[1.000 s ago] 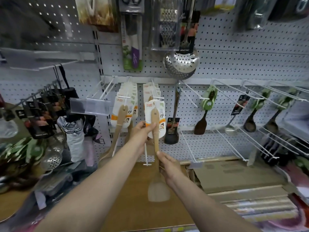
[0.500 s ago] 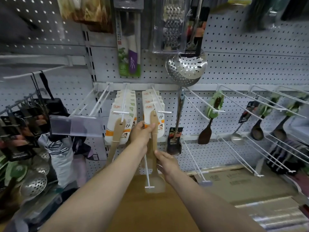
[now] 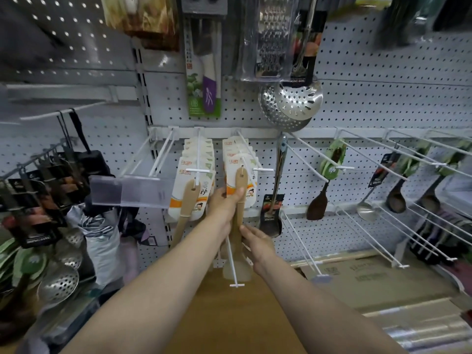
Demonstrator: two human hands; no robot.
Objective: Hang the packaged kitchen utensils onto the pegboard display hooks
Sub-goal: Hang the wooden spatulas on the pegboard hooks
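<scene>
A packaged wooden spatula [image 3: 240,185] with a white and orange card hangs at the front of a white hook [image 3: 249,159] on the grey pegboard, ahead of several like packs. My left hand [image 3: 224,200] pinches its handle just below the card, thumb on the front. My right hand [image 3: 255,241] holds the lower handle near the blade. A second row of the same spatula packs [image 3: 191,192] hangs on the neighbouring hook to the left.
Bare white hooks [image 3: 301,241] jut out below and to the right. Dark spatulas [image 3: 318,205] and ladles [image 3: 396,198] hang on the right, a steel skimmer [image 3: 291,103] and grater above. Black-carded tools and skimmers crowd the left. Cardboard boxes [image 3: 370,279] lie below.
The spatula pack has risen and slid onto the hook against the packs behind. Both hands stayed on its handle while the view moved closer to the board.
</scene>
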